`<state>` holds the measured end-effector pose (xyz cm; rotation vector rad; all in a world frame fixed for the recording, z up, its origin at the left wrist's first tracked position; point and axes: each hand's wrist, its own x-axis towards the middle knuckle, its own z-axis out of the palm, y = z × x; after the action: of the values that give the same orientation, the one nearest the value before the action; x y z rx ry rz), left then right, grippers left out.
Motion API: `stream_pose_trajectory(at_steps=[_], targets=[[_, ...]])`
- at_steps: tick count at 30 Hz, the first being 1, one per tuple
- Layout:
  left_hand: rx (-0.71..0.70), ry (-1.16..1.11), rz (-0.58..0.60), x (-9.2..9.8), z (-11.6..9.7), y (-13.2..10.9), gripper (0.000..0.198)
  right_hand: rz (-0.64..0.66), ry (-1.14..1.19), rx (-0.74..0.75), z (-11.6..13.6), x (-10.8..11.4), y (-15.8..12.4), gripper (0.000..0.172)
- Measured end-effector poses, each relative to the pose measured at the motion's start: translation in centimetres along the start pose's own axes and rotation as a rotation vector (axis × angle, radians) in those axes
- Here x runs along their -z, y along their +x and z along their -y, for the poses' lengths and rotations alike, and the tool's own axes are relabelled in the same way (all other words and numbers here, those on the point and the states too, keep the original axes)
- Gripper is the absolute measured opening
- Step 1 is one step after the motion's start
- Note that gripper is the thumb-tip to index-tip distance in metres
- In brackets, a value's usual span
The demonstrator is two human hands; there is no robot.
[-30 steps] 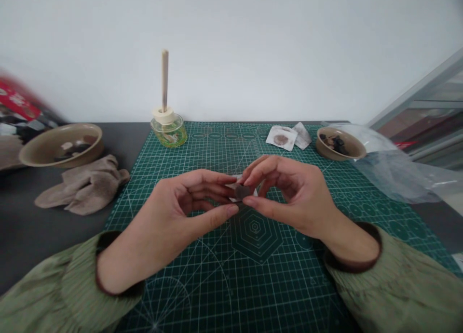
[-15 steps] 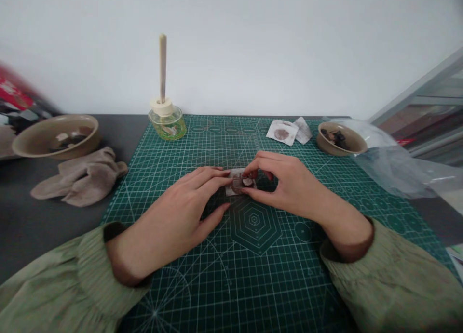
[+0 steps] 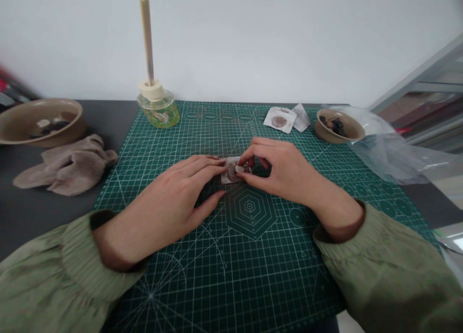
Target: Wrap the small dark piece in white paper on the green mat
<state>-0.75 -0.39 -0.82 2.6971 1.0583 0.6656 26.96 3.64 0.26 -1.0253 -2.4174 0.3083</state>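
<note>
Bench (image 3: 115,118) in dark grey, its far edge along a white wall, carries a green cutting mat (image 3: 249,275) ruled with a grid. A clear plastic bag (image 3: 394,164) lies crumpled by the right edge. Near the far left corner sits a wide bowl (image 3: 54,139) with dark and pale bits inside, and just nearer along the left edge is a bunched brown cloth (image 3: 75,169).

The left hand (image 3: 170,193) lies low over the mat, its grip loose: fingers stretched to the left side of a small square, thumb apart from them, nothing pinched between. The right hand (image 3: 284,166) has its grip closed, thumb and fingertips together on a small piece.

A smaller bowl (image 3: 331,134) stands toward the far right corner; a glass jar (image 3: 159,112) with a stick is by the far edge, left of centre. Two paper squares (image 3: 278,120) lie beside that bowl.

The brown-smudged square (image 3: 227,177) rests mid-bench, and the pale piece (image 3: 239,169) is over it, within the right fingertips. For good control, the left fingers should press the square flat without crowding the piece, while the right pinch stays light, low and steady.
</note>
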Motion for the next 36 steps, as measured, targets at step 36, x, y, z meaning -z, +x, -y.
stream_pose_trajectory(at_steps=[36], targets=[[-0.053, 0.058, 0.037, 0.37, -0.10, -0.02, 0.044, 0.022, 0.160, 0.002, -0.13, -0.64, 0.48, 0.006]])
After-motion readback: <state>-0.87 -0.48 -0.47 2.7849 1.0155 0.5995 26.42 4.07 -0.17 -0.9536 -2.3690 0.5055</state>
